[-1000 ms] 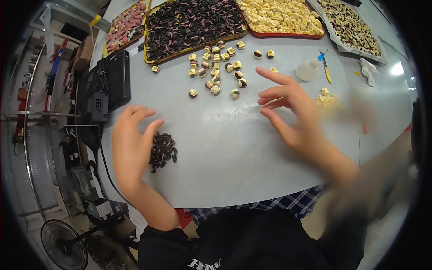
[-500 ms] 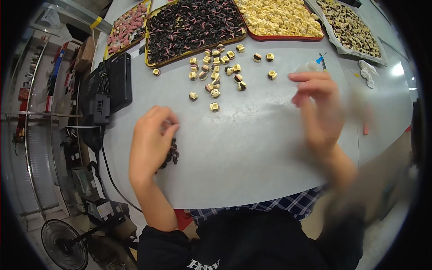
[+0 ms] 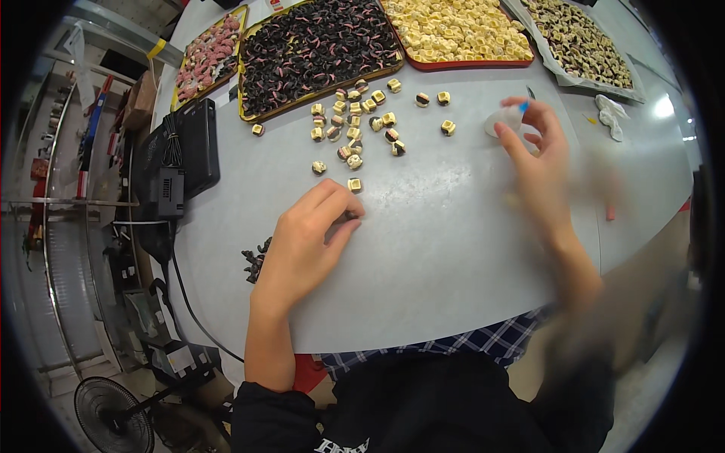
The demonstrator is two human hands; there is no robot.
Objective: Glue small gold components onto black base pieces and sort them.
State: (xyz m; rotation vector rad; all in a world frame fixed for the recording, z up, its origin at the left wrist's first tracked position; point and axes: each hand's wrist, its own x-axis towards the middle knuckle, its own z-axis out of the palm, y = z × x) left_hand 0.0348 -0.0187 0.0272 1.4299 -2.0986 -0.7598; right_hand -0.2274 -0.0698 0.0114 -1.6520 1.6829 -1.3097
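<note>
My left hand point(image 3: 310, 238) is pinched over the grey table, with a small dark piece point(image 3: 351, 217) just showing at its fingertips. Beside its wrist lies a little pile of dark curved pieces point(image 3: 254, 260). My right hand point(image 3: 540, 151) has its thumb and fingers curled around a small translucent squeeze bottle point(image 3: 498, 121) with a blue tip; part of the bottle is hidden by the fingers. Beyond my left fingertips sits a cream-and-dark block-shaped piece point(image 3: 355, 185). Several similar small pieces point(image 3: 353, 134) are scattered farther away.
Along the far edge stand trays of dark-and-pink pieces point(image 3: 317, 53), cream pieces point(image 3: 457, 30), pink pieces point(image 3: 208, 57) and mixed pieces point(image 3: 578, 41). A black case point(image 3: 198, 143) with a cable lies at the left. A crumpled white tissue point(image 3: 610, 117) is at the right.
My left hand has moved right and away from the dark pile, bringing a small dark piece. My right hand has closed its fingers around the squeeze bottle. The view has shifted slightly.
</note>
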